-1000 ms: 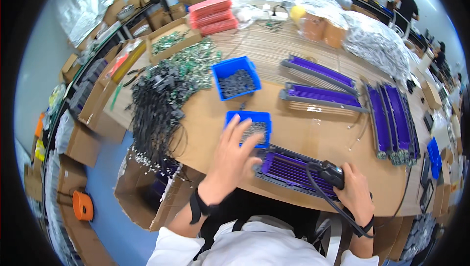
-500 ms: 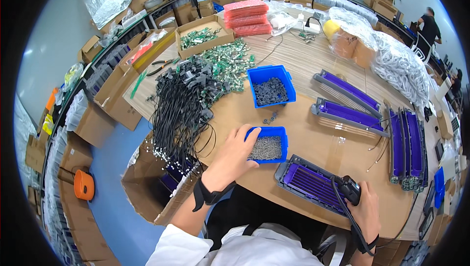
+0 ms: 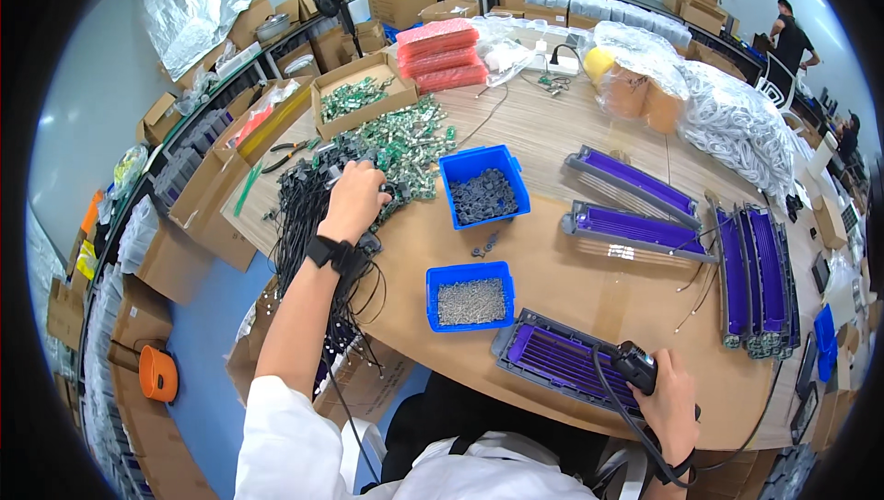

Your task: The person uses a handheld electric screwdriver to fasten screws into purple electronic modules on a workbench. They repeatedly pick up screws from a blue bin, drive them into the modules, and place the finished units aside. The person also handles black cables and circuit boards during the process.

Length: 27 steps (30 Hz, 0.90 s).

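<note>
My left hand [image 3: 354, 198] reaches into the top of a heap of black cables [image 3: 308, 215] with dark connector blocks. Its fingers are curled down and pressed together, and whatever they pinch is hidden. My right hand [image 3: 670, 399] grips a black corded device [image 3: 635, 366] over the right end of a purple-and-grey slatted panel [image 3: 552, 350]. The device's thick cord loops down past my wrist. Left of the panel stands a blue bin of small silver screws [image 3: 471, 303]. Behind it is a blue bin of dark grey small parts [image 3: 483, 196], with a few loose pieces in front.
Loose green circuit boards [image 3: 405, 136] spread beside the cables, below a cardboard tray [image 3: 368, 113] of more boards. Further purple panels [image 3: 635, 224] lie at the right, several stacked upright. Pliers [image 3: 281, 155] lie at the left. An open carton [image 3: 368, 380] stands below the table edge.
My left hand has moved from the screw bin up and left onto the cable heap. The screw bin sits a little apart from the panel. My right hand keeps its hold on the corded device.
</note>
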{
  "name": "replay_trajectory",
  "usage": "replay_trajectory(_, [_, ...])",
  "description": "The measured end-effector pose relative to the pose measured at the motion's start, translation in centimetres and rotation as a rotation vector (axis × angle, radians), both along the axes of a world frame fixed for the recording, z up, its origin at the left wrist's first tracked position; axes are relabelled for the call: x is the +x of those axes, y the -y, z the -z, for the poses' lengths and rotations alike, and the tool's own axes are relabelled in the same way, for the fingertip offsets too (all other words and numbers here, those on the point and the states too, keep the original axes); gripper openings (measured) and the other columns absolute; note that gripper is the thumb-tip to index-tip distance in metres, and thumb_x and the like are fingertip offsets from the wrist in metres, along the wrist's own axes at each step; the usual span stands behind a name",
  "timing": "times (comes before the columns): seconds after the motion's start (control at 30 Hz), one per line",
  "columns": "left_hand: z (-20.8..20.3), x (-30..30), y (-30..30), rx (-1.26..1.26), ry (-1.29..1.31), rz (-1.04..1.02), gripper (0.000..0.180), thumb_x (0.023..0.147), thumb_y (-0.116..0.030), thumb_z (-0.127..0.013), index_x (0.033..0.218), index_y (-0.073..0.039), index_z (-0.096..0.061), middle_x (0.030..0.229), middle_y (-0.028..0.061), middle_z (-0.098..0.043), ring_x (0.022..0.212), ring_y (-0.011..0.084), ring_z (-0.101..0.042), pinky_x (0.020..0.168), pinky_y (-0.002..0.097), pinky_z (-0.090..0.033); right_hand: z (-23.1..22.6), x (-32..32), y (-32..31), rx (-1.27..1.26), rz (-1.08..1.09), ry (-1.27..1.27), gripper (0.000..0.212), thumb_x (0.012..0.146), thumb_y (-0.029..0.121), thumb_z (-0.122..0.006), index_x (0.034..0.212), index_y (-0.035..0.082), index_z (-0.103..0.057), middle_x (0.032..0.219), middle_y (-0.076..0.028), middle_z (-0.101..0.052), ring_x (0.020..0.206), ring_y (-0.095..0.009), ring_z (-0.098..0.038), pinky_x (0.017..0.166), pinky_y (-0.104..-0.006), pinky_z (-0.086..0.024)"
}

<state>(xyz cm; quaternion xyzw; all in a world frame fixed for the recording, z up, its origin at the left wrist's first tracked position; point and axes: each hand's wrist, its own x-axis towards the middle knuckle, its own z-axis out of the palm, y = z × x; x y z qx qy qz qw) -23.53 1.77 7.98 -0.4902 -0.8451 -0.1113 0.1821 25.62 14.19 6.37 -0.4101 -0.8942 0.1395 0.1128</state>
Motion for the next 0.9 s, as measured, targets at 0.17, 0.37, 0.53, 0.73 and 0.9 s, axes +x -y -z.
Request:
replay_trajectory(0.17, [2.0,-0.9,-2.4,-0.239,-0.161,-0.026,0.037,0.055,-0.027,-0.087,0.08,-0.006,-0.07,0.094,0.0094,-0.059,0.098,0.0279,-0.055,0.075,0.0407,-0.052,-0.6,0.0,0.1,-0.015,-0.004,-0.008,0.042,0.062,0.001,-0.078,0.096,0.005,-0.054,0.096,-0.015,-0.056,0.081,-0.04,-0.06,0.067,-0.0467,-0.049])
replay_trajectory(0.37, [1.0,-0.7,-1.8,-0.155,-0.025,0.006,0.024,0.068,-0.023,-0.076,0.084,-0.004,-0.072,0.091,0.0124,-0.059,0.097,0.0312,-0.056,0.083,0.0403,-0.049,-0.6,0.1,0.0,-0.027,-0.01,-0.013,0.042,0.063,0.001,-0.078,0.097,0.004,-0.054,0.096,-0.016,-0.056,0.081,-0.042,-0.06,0.067,-0.048,-0.049])
replay_trajectory(0.53, [-1.9,-1.6,-0.6,0.073,0.26,0.067,0.024,0.082,-0.016,-0.067,0.1,-0.002,-0.07,0.099,0.0194,-0.067,0.1,0.0346,-0.061,0.087,0.0423,-0.048,-0.6,0.3,-0.1,-0.02,-0.006,-0.001,0.041,0.064,0.002,-0.078,0.097,0.004,-0.054,0.095,-0.017,-0.056,0.08,-0.042,-0.06,0.066,-0.0479,-0.049])
replay_trajectory(0.73, [-1.3,-2.8,0.6,0.146,0.308,0.131,0.017,0.085,-0.005,-0.063,0.1,0.002,-0.063,0.091,0.0204,-0.068,0.088,0.0361,-0.065,0.078,0.039,-0.05,-0.7,0.1,-0.1,0.0,-0.013,-0.018,0.039,0.064,0.003,-0.077,0.096,0.004,-0.054,0.094,-0.017,-0.056,0.079,-0.042,-0.06,0.065,-0.048,-0.05])
replay_trajectory(0.9, [-6.5,-0.9,0.5,0.579,0.314,0.124,0.011,0.094,-0.009,-0.056,0.098,0.0,-0.061,0.081,0.0092,-0.064,0.076,0.0178,-0.061,0.072,0.0309,-0.048,-0.7,0.1,0.1,0.003,-0.011,-0.02,0.037,0.065,0.003,-0.076,0.095,0.004,-0.054,0.093,-0.017,-0.057,0.079,-0.041,-0.061,0.065,-0.0481,-0.05])
